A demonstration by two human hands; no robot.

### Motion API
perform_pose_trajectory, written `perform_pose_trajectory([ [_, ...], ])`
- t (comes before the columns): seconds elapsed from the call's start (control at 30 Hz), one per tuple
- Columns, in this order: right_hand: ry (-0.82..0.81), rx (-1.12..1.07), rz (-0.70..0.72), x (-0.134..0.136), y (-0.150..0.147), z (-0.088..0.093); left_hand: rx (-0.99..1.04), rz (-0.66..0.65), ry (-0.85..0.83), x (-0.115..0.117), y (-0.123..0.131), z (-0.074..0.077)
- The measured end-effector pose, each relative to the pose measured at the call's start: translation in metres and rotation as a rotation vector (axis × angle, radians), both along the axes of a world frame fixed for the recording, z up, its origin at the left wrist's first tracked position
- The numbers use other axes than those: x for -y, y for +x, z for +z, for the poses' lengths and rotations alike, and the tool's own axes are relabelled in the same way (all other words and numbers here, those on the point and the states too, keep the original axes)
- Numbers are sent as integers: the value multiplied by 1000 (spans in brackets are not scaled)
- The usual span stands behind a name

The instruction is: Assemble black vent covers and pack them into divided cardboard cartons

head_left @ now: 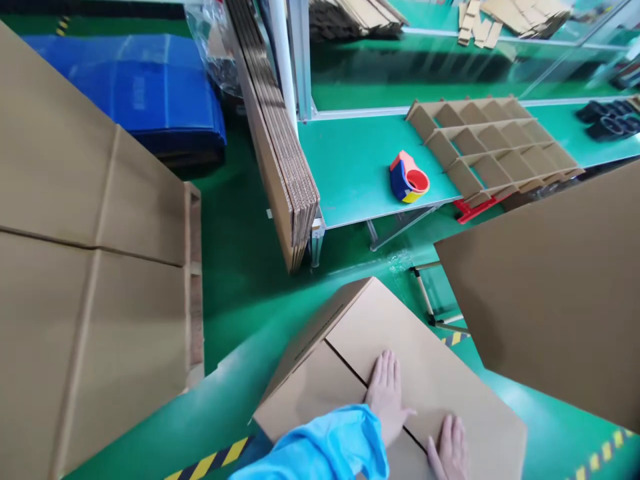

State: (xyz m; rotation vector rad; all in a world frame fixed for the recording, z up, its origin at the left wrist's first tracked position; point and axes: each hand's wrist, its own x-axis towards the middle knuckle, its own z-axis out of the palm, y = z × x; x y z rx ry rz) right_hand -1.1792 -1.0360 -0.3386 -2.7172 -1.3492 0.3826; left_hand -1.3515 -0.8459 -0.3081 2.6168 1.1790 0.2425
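**Flat palms on carton flaps**

Left hand (387, 400), blue-sleeved, and right hand (451, 453): both spread wide, fingers straight, clasping nothing. The left lies across the centre seam (350, 365) and the right just beside it, atop the brown corrugated cardboard box (430, 363), which stands below the bench's front edge.

Step judged: flaps held shut, seam untaped. The next move calls for one palm kept down while tape is reached.

Red-blue-yellow tape dispenser (409, 177): front edge of green bench (350, 167), well apart from the hands, beside the brown cardboard divider grid (495, 143).

Views: 1, head-worn cam.
Facing: looked fwd & down, frame tilted, floor to bench.
Near: cardboard carton (425, 373) sat close, at btm edge.
Far: green bench (350, 167) lay beyond, upper frame, well apart from carton.
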Motion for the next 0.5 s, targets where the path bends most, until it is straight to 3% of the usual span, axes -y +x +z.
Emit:
perform_pose_trajectory([
  [0.07,-81,1,-81,-24,-17,3,30,-40,-92,-1,-5,-6],
  [0.17,-161,54,-169,-50,-41,-3,1,-174,-192,-6,-10,-29],
  [0.3,-120,164,-150,-40,-57,-12,17,-286,-197,-5,-8,-57],
  [0.4,-80,203,-126,-42,-53,0,48,-269,-72,-2,-8,-58],
  [0.47,-2,198,29,-88,-37,18,73,-250,17,-2,-6,-55],
  [0.5,68,194,158,-130,-28,31,83,-243,51,-2,-5,-55],
])
